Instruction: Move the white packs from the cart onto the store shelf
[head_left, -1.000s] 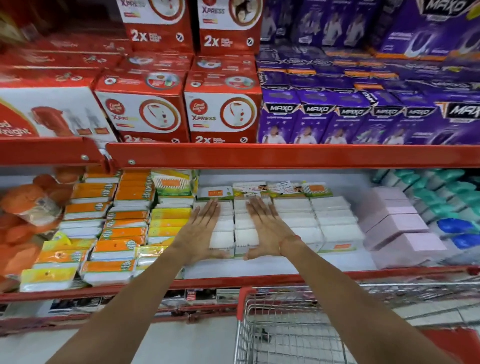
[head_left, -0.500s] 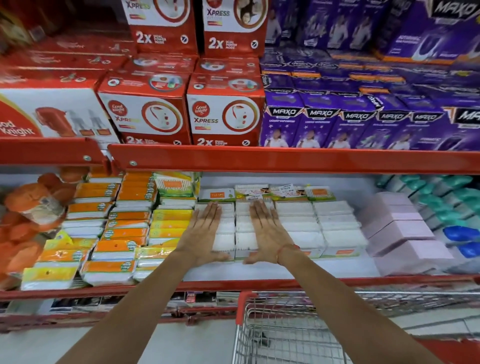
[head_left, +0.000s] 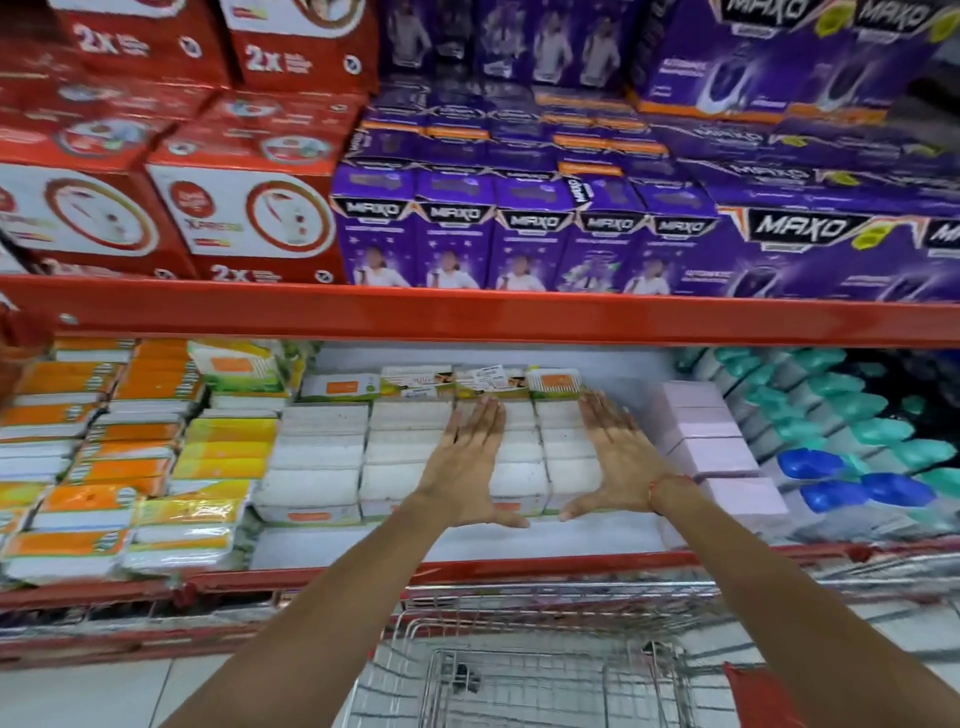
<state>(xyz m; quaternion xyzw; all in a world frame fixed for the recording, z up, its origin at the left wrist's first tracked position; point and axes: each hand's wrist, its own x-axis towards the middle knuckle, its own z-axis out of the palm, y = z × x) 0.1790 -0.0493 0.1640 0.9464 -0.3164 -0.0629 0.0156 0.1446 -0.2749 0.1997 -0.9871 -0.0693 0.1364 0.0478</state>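
Several stacks of white packs (head_left: 317, 457) stand in rows on the lower store shelf (head_left: 467, 566), under a red beam. My left hand (head_left: 465, 467) lies flat, fingers spread, on the third stack from the left. My right hand (head_left: 615, 462) lies flat on the rightmost white stack, beside the pink packs. Neither hand holds anything. The wire cart (head_left: 519, 670) stands below my arms, and I see no white pack in the part that shows.
Orange and yellow packs (head_left: 130, 457) fill the shelf to the left. Pink packs (head_left: 711, 447) and teal and blue bottles (head_left: 857, 447) stand to the right. Red boxes (head_left: 171, 208) and purple boxes (head_left: 519, 228) sit on the upper shelf.
Both hands have shifted right along the white stacks, from the two left stacks to the two right ones. The view has also swung to the right.
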